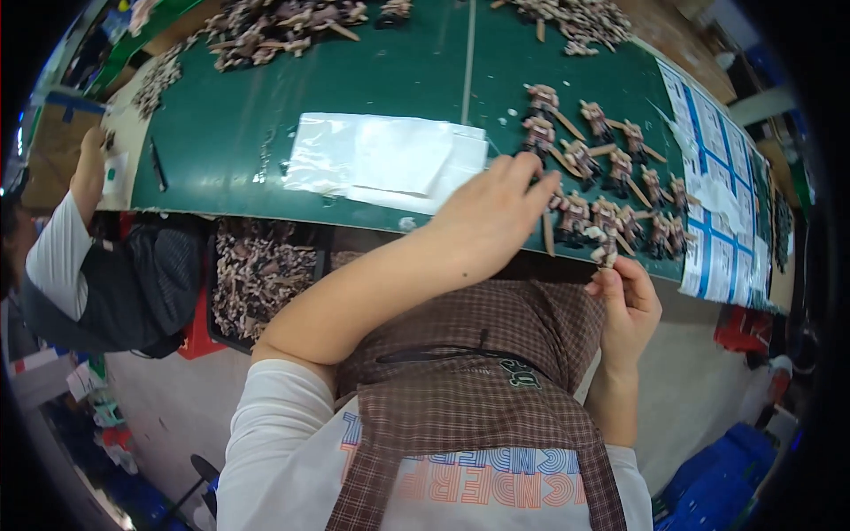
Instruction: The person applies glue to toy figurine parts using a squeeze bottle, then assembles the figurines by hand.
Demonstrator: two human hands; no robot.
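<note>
My left hand (500, 208) reaches over the near left side of a group of small toy figures, its fingers curled down; what its fingertips hold, if anything, is hidden. Beside its knuckles lies a brown and dark toy figure (537, 134) with a flat tan piece. At the table's near edge my right hand (630, 305) pinches the lower end of a small pale toy figure (605, 243) between thumb and fingers. Several more figures, such as a brown one (620, 166), lie in loose rows beyond it, many with tan sticks pointing out.
White plastic bags (381, 159) lie flat on the green table (398, 80). Heaps of figure parts (274, 31) are at the back. Printed sheets with blue tape (717, 195) cover the right end. A black crate of parts (266, 274) stands below the edge, near another person (66, 257).
</note>
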